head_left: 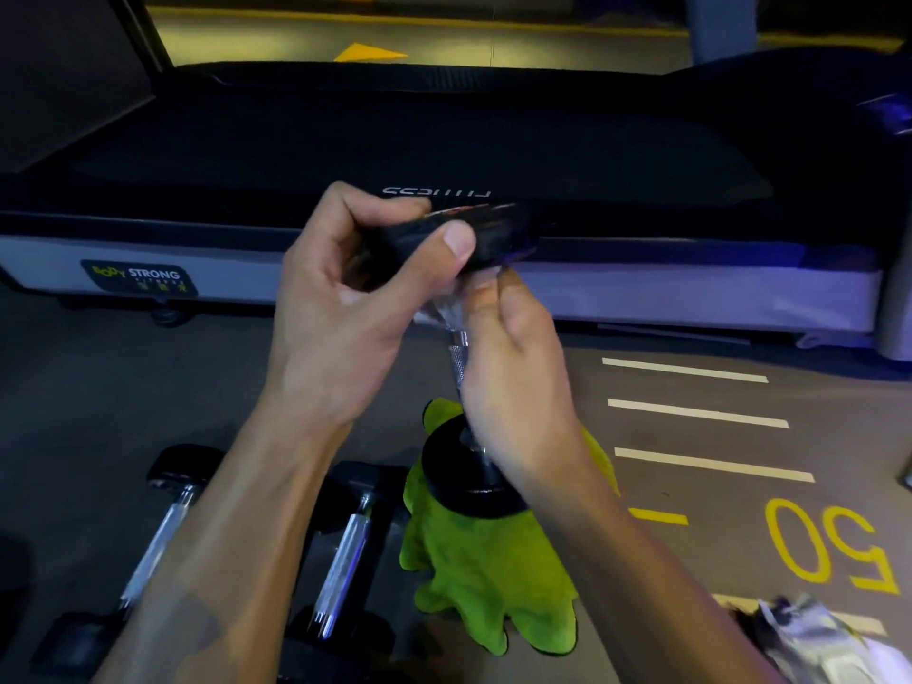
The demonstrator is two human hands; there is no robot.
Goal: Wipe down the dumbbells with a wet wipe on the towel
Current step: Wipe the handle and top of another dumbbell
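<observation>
Two more dumbbells point(340, 550) lie on the floor nearest, beside the green towel point(493, 575). A black-headed, chrome-handled dumbbell point(474, 481) stands on end on that towel. The left hand point(345, 308) grips its top head, and the right hand point(513, 382) curls around the handle, pinching a wet wipe point(441, 315).

Left hand point(345, 298) raised, fingers and thumb curled in a grip, right hand point(518, 382) just beside it, fingers curled, forearms converging
</observation>
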